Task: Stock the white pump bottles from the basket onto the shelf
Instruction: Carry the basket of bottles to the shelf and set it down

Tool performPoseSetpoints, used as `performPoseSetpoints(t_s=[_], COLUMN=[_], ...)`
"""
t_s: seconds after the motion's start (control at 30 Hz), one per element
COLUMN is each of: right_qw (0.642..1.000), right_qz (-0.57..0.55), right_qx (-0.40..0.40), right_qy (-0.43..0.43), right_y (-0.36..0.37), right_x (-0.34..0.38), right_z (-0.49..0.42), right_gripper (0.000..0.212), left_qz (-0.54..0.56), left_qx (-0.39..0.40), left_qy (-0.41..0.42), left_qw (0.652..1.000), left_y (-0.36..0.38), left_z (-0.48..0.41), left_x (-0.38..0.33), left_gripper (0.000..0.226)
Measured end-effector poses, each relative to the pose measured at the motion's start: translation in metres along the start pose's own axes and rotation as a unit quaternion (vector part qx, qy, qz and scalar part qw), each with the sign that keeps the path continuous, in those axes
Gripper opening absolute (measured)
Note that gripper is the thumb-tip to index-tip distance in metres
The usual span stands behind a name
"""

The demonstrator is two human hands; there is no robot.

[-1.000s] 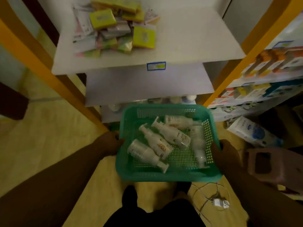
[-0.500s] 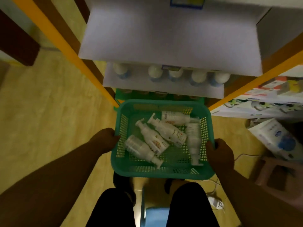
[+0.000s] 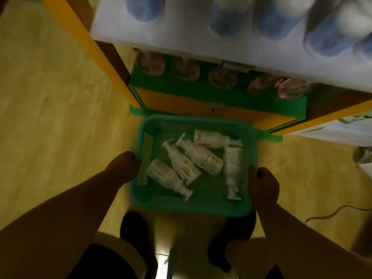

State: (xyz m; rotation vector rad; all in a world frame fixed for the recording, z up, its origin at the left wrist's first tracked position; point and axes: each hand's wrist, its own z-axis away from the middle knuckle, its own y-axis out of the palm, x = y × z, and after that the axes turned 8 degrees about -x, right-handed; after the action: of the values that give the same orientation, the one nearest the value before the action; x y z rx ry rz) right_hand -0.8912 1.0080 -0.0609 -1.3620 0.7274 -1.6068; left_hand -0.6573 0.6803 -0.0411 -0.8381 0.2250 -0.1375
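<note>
**Basket held low in front of the shelf**

I see a green plastic mesh basket (image 3: pixel 193 206) held just above the yellow floor (image 3: pixel 50 117). My left hand (image 3: pixel 122 168) grips the basket's left rim, fingers curled tight on it. My right hand (image 3: pixel 262 182) grips the right rim the same way. Five white plastic pump bottles (image 3: pixel 203 157) lie on their sides inside the basket, some touching. Just past the basket's far rim stands the yellow and green shelf (image 3: pixel 201 103), with a row of blurry round bottles (image 3: pixel 185 68) on its bottom level. My dark shoes (image 3: pixel 134 228) are below the basket.
</note>
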Motion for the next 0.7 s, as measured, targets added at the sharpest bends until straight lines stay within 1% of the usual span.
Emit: performPoseSetpoints(t_s=[0.17,0.23,0.3,0.5,0.6,0.7], right_qw=[1.000,1.000,1.000,0.999,0.998,0.999], right_qz=[0.002,0.006,0.018,0.011,0.016,0.017], right_qx=[-0.004,-0.001,0.013,0.029,0.038,0.031], right_qy=[-0.009,-0.007,0.002,0.029,0.046,0.030], right_y=[0.089,0.115,0.134,0.172,0.174,0.170], right_x=[-0.024,-0.029,-0.034,-0.052,-0.060,-0.071], right_z=[-0.048,-0.062,-0.074,-0.088,-0.091,-0.097], right_gripper=[0.049,0.049,0.050,0.055,0.058,0.056], left_qz=[0.055,0.070,0.064,0.040,0.058,0.050], left_qx=[-0.023,-0.029,-0.040,-0.041,-0.039,-0.054], left_qy=[-0.030,-0.041,-0.038,-0.021,-0.023,0.001], left_qw=[0.998,0.996,0.996,0.998,0.997,0.997], left_y=[0.061,0.074,0.085,0.103,0.113,0.128], left_z=[-0.076,-0.097,-0.113,-0.137,-0.132,-0.128], left_x=[0.000,-0.003,-0.005,-0.005,-0.008,-0.006], left_gripper=[0.028,0.030,0.032,0.032,0.032,0.030])
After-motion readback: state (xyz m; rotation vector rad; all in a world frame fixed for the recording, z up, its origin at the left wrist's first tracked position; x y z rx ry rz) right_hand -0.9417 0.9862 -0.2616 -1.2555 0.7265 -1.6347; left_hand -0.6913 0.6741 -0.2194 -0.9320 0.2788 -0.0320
